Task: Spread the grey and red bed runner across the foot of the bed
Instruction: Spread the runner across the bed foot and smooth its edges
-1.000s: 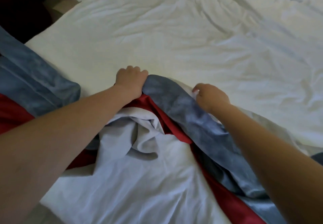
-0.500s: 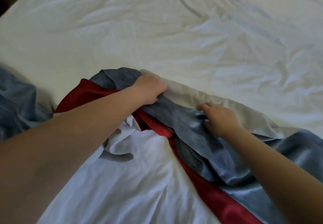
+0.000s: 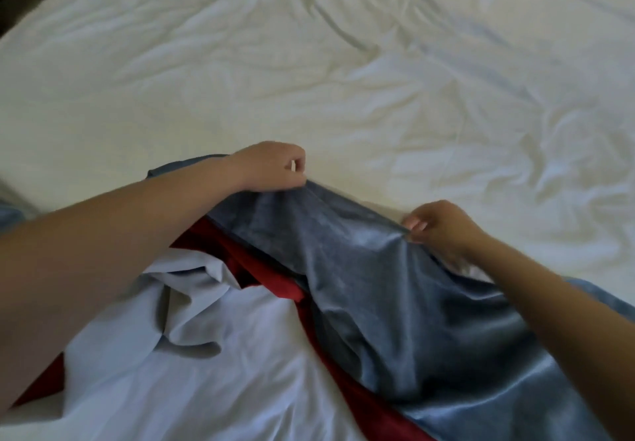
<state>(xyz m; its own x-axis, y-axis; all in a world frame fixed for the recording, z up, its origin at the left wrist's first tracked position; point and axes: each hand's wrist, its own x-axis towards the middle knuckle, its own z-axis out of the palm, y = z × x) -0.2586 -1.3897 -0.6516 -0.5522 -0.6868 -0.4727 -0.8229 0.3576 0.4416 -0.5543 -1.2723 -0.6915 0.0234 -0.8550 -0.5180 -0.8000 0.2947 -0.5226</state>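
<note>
The grey and red bed runner [image 3: 371, 289] lies bunched and twisted across the near part of the bed, its grey velvet side up at the right and a red strip [image 3: 271, 279] showing along its left fold. Its pale lining [image 3: 192, 354] is turned up at the lower left. My left hand [image 3: 271, 165] is shut on the runner's far grey edge. My right hand [image 3: 443, 231] pinches the same edge further right. The edge is stretched between both hands.
The bed's white, wrinkled sheet [image 3: 343, 72] fills the view beyond the hands. A dark strip of floor or bed edge [image 3: 13, 4] shows at the upper left corner.
The view has swung right and forward. Both hands have shifted along the runner's far edge and pulled it up the bed, so more grey cloth lies flat between them.
</note>
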